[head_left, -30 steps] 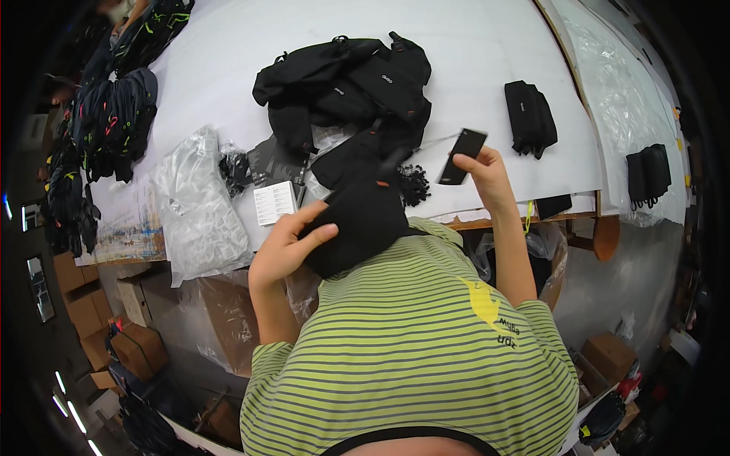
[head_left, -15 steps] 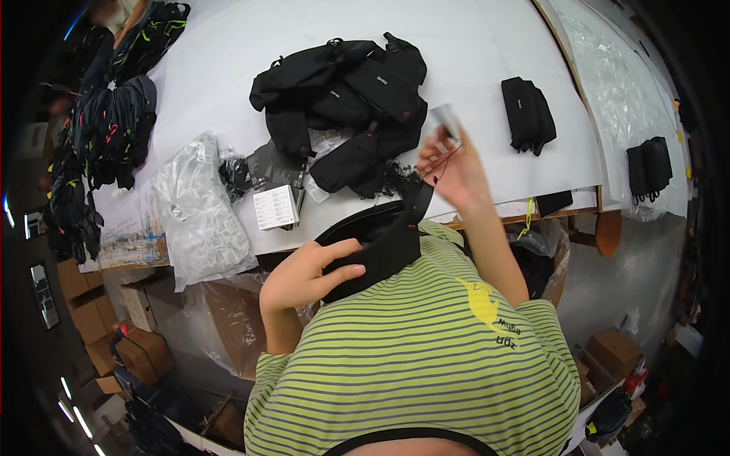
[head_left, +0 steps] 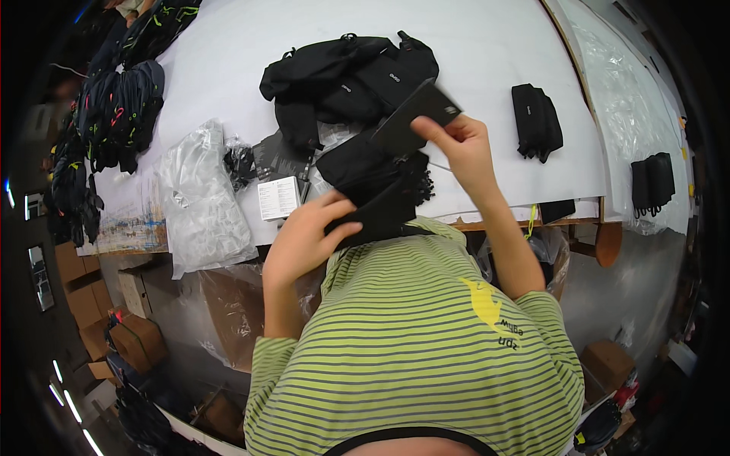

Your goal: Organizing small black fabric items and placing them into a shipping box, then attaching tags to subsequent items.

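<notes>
Black pouch [head_left: 386,216] at near table edge [head_left: 475,226], bare tabletop [head_left: 487,68] rightward.

Print on black bags [head_left: 351,74], black card [head_left: 415,115], striped shirt [head_left: 414,342], white labels [head_left: 279,199]

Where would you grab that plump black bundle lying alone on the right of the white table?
I'd take the black bundle across its middle, from above, probably with thumb and fingers on opposite long sides: it is longer than wide, and bare white table shows along both those sides.
</notes>
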Demonstrator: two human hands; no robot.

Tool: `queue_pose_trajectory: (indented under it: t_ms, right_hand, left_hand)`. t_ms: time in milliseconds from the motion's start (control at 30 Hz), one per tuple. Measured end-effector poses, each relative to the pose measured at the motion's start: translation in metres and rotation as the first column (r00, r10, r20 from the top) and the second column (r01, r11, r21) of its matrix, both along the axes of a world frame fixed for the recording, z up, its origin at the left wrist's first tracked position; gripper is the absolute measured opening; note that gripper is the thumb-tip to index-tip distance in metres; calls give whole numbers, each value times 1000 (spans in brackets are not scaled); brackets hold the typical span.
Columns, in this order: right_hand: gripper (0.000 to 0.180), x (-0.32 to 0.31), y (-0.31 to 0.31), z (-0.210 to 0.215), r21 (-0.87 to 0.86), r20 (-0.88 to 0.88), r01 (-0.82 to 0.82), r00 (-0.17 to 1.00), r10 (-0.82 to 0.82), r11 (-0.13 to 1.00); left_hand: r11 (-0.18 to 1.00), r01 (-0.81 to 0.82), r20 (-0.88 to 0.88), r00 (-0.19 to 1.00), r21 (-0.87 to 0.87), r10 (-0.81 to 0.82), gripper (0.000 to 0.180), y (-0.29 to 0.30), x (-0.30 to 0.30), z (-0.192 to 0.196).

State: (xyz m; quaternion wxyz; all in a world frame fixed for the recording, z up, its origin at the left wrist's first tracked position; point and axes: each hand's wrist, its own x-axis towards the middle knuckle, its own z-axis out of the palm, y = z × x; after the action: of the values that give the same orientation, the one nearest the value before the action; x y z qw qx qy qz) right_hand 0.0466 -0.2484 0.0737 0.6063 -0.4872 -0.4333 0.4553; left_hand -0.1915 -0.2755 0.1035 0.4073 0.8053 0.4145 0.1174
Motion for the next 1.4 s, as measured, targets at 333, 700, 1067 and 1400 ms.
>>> queue_pose_trajectory:
  t_ms: [333, 700, 1067, 1400]
  right_hand:
    - [32, 6, -9, 5, -394, 820, -576, 132, 557, 716]
    - [33, 19, -30, 17, -609, 610, -487, 216, 762, 625]
    - [23, 20, -44, 19, -314, 765, -552, 335, 551, 772]
    - [14, 17, -41, 23, -113, 956, -552, 166, 242, 826]
  left_hand:
    - [885, 147, 21, 985, 442, -174, 20, 7, 27, -39]
    - [753, -564, -71, 782, 339, 619, 22, 29, -39, -191]
    - [766, -153, -398, 781, 624, 480, 19, 27, -44, -230]
    - [561, -591, 417, 806, 579, 419, 11, 19, 6, -45]
